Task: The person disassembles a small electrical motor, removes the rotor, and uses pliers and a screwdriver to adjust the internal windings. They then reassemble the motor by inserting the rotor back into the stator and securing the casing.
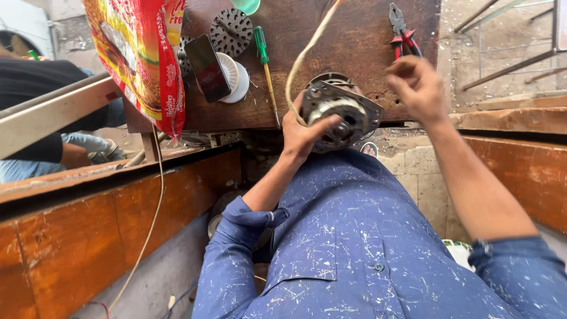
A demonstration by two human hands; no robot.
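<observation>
Motor [339, 115] sits right at the near edge of the wooden bench [354, 35] in my head view, left hand [304, 133] clamped around its housing. Right hand [416, 88] hovers loosely curled just below the red pliers [401, 32], empty. Left of them a green screwdriver [266, 68], with a red-and-yellow printed bag [142, 59] hanging off the left corner.

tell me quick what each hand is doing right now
Left hand: closed around the grey electric motor, holding it at the workbench edge.
Right hand: raised beside the motor, fingers curled, holding nothing visible.
</observation>
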